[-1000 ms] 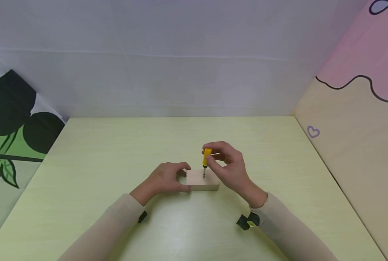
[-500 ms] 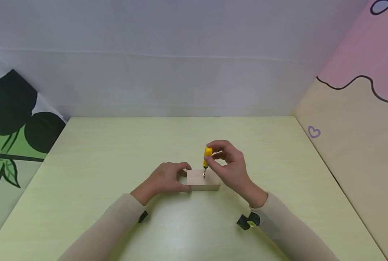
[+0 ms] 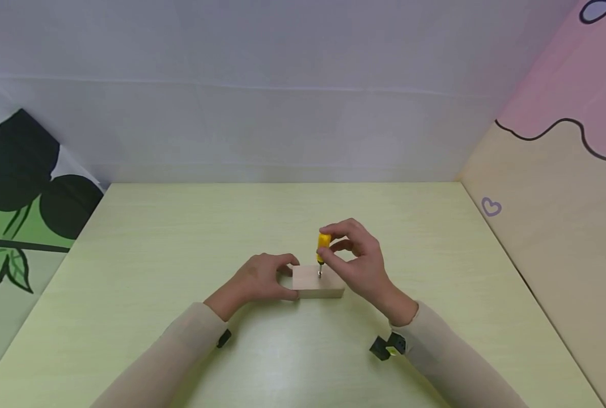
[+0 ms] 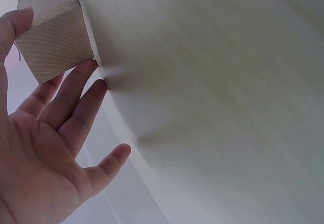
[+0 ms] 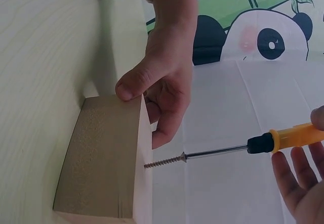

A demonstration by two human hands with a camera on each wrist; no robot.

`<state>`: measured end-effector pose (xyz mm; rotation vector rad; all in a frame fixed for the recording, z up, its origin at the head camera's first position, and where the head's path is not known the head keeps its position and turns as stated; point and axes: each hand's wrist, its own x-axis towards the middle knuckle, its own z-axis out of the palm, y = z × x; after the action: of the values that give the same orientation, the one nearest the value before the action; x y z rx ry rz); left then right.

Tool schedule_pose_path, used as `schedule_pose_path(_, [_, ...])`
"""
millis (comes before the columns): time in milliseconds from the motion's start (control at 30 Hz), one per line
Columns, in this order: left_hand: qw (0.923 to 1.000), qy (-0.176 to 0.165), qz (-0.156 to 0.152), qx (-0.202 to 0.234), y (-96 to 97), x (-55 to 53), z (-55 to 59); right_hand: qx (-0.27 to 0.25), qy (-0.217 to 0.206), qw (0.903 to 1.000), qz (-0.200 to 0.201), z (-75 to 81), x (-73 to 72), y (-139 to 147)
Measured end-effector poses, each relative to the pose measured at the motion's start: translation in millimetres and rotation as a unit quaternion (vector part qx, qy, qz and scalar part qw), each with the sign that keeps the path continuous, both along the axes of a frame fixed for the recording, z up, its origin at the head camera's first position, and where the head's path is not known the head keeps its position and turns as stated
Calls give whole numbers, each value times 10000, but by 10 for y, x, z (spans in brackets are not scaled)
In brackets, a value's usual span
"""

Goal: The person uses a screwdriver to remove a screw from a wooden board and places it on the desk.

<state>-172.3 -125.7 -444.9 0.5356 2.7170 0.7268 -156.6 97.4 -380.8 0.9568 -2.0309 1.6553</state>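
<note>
A pale wooden block lies on the table between both hands. My left hand grips its left end, thumb on the near side and fingers on the far side; in the left wrist view the little finger stands off from the block. My right hand pinches the yellow handle of a screwdriver between thumb and fingers, nearly upright above the block. In the right wrist view the screwdriver's shaft meets the head of a screw, whose point is in the block's top face with most of its thread showing.
The light wood-grain table spreads around the block. A white cloth wall rises behind it, with printed panels at left and right. A small black device is worn at the right wrist, another black device at the left.
The right hand's fingers have shifted slightly around the screwdriver's handle, and its tilt has changed a little. The left hand and the block stay in nearly the same place.
</note>
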Motion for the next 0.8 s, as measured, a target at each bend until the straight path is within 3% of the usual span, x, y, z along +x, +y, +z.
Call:
schedule_pose_path(600, [10000, 9, 29, 1, 6, 3, -5, -61, 83, 9999, -104, -26, 7, 1])
schedule_pose_path(800, [10000, -39, 56, 2, 5, 7, 0, -44, -81, 9999, -136, -41, 20, 8])
